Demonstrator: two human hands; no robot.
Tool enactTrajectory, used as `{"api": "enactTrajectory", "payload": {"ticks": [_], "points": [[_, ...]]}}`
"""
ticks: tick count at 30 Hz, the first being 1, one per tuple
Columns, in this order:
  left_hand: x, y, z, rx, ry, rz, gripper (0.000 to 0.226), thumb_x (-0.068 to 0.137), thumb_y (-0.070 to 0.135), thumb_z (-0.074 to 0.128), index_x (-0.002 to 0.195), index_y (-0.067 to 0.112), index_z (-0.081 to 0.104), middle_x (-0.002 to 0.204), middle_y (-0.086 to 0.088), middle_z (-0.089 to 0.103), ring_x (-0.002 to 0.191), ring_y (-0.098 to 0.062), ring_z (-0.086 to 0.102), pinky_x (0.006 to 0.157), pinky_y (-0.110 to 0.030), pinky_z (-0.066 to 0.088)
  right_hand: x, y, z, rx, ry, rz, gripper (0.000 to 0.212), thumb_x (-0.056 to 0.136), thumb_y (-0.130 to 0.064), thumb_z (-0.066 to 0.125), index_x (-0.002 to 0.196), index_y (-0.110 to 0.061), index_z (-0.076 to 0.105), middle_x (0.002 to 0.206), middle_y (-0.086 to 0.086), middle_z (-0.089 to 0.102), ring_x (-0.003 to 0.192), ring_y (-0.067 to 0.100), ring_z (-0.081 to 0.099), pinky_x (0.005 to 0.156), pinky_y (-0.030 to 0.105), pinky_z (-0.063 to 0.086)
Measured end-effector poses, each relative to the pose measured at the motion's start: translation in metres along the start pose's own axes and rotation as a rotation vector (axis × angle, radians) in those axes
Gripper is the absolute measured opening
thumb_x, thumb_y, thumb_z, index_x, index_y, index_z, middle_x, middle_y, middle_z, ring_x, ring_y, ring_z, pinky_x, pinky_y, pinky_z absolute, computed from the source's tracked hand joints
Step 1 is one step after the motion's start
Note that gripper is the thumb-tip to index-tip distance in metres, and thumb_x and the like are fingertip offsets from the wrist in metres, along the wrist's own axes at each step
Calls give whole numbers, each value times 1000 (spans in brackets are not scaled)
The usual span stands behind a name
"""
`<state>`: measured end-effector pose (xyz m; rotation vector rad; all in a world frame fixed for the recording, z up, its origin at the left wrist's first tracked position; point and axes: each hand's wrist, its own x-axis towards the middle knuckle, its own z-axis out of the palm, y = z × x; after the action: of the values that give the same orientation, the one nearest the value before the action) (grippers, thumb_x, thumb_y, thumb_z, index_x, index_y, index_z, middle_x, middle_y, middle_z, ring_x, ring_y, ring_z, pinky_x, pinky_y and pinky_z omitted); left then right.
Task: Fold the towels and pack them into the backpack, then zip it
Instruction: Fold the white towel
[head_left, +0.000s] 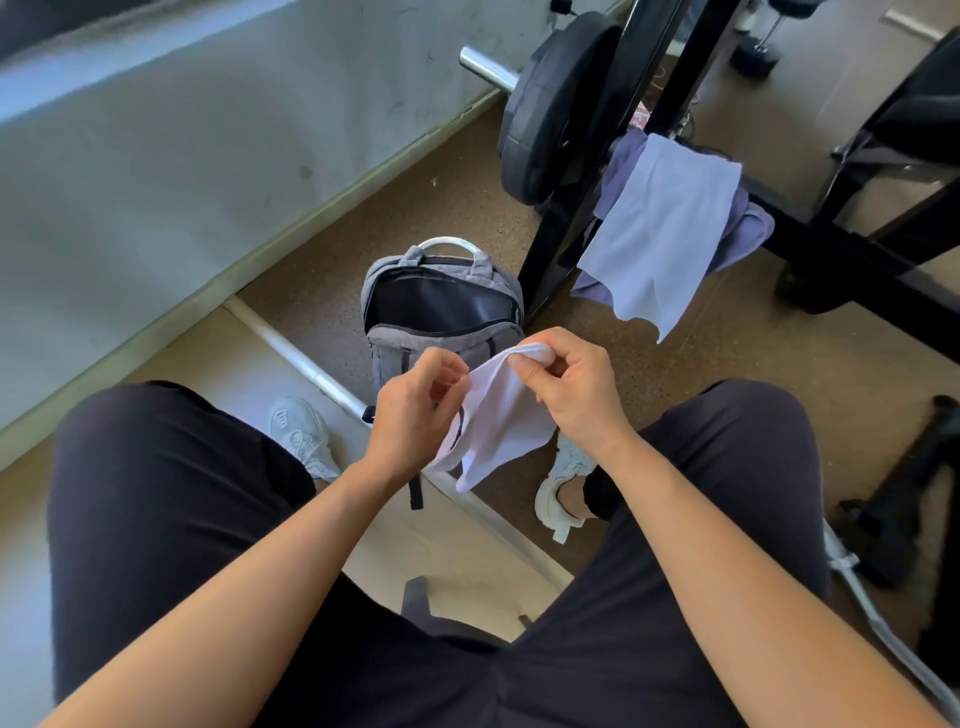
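The backpack (441, 322) is standing unzipped on the floor, ready for packing. Two towels (660, 228) are hanging on the rack (550, 249) beside it. I am holding a white towel (498, 415) above the bag, left hand (415, 410) and right hand (576, 384) each pinching its edge, probably to begin folding.

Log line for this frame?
left hand, right hand: pinch white towel | backpack: unzipped | light towel, purple towel: draped on rack
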<state>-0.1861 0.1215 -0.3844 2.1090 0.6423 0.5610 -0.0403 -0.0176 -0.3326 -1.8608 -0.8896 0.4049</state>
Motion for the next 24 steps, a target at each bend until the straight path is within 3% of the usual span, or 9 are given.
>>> {"api": "enactTrajectory", "payload": {"ticks": [2, 5, 8, 13, 18, 24], "points": [[0, -1, -2, 13, -12, 34, 14, 94, 7, 64, 93, 21, 60, 79, 7, 67, 73, -16, 65, 66, -35, 55, 1, 1, -1, -12, 37, -1, 11, 94, -20, 71, 97, -11, 71, 84, -3, 69, 78, 6, 62, 69, 13, 47], [-2, 0, 0, 68, -41, 150, 19, 92, 2, 61, 94, 18, 71, 86, 4, 66, 74, -17, 62, 66, -37, 54, 4, 0, -1, -41, 64, -14, 13, 93, -24, 72, 98, -11, 71, 86, -2, 70, 82, 7, 64, 70, 13, 49], [-4, 5, 1, 35, -58, 164, 17, 92, 14, 65, 105, 17, 77, 93, 3, 68, 80, -14, 64, 71, -29, 55, 4, 0, 0, -66, 58, -27, 14, 93, -25, 72, 100, -13, 72, 89, -4, 71, 87, 9, 66, 70, 14, 54], [-4, 5, 4, 90, -39, 175, 22, 86, 24, 81, 105, 12, 80, 96, 0, 70, 84, -11, 61, 74, -17, 49, 3, -1, -2, -64, 44, -82, 11, 93, -25, 73, 99, -16, 71, 89, -4, 70, 88, 12, 67, 72, 19, 57], [1, -16, 13, 237, -191, 156, 13, 91, 24, 77, 93, 13, 81, 92, 0, 55, 86, -21, 50, 67, -32, 45, 2, -2, -6, -49, 58, -118, 12, 93, -23, 72, 99, -13, 70, 90, -5, 67, 88, 3, 64, 73, 10, 49], [-5, -51, 23, 404, -483, 68, 35, 103, 26, 59, 88, -5, 66, 98, -9, 48, 89, -30, 47, 73, -43, 44, 6, 0, -11, -36, 134, -116, 9, 94, -24, 71, 100, -17, 69, 92, -2, 67, 81, 4, 64, 74, 13, 53]]}}
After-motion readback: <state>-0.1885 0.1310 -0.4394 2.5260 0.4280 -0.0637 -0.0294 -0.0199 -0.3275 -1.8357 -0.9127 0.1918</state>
